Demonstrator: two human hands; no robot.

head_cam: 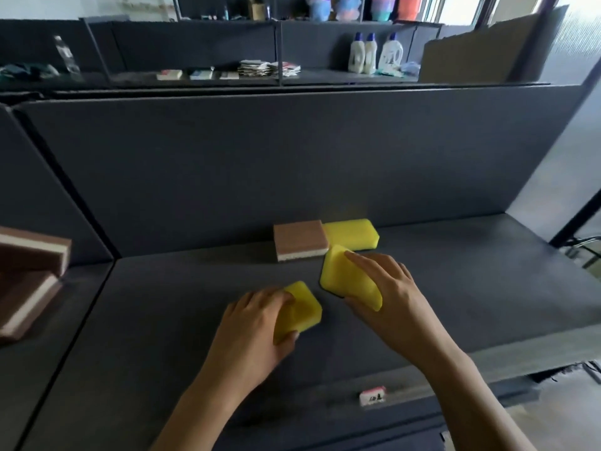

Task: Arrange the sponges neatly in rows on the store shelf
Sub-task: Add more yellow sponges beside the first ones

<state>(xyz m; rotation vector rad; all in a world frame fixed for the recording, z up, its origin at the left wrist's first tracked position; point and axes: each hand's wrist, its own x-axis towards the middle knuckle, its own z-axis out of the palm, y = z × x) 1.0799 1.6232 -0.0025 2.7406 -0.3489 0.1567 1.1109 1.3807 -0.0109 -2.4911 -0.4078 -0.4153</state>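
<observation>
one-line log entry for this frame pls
left hand: grips front yellow sponge | right hand: holds middle yellow sponge | back row: brown sponge beside rear yellow sponge

I can read nothing outright from here. The nearest marking is a small white-and-pink price label [373,396] on the front edge of the shelf [471,288]. It carries a few dark characters, but they are too blurred for me to make out. Far back, three white detergent bottles [369,56] with blue caps show printed fronts that are too small to read. The stacked packets [260,68] left of them bear print I cannot decipher either.
</observation>
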